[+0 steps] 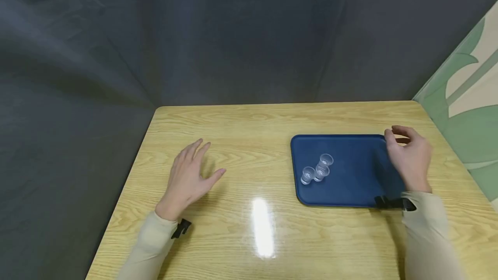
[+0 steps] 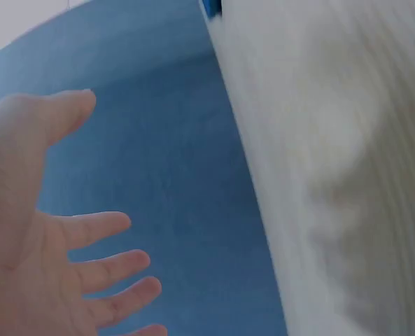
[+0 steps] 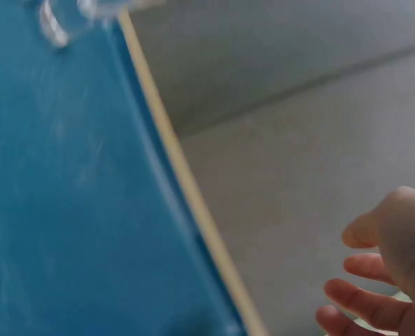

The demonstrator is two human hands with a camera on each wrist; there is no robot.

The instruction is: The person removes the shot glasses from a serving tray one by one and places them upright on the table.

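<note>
Three small clear cups (image 1: 321, 171) stand close together on the left part of a blue tray (image 1: 354, 185). My left hand (image 1: 186, 178) hovers over the table left of the tray, fingers spread and thumb apart, holding nothing. In the left wrist view the same hand (image 2: 46, 252) shows its palm and separated fingers. Above the tray's right edge is my right hand (image 1: 412, 154), its fingers loosely bent with a gap to the thumb. The right wrist view shows that hand (image 3: 396, 266) with nothing in it; part of a clear cup (image 3: 57, 24) appears at the top left.
The tray lies on a light wooden table (image 1: 233, 141) with a bright reflection near its front. A dark curtain (image 1: 249, 38) hangs behind and at the left. A green and beige patterned surface (image 1: 474, 120) borders the right side.
</note>
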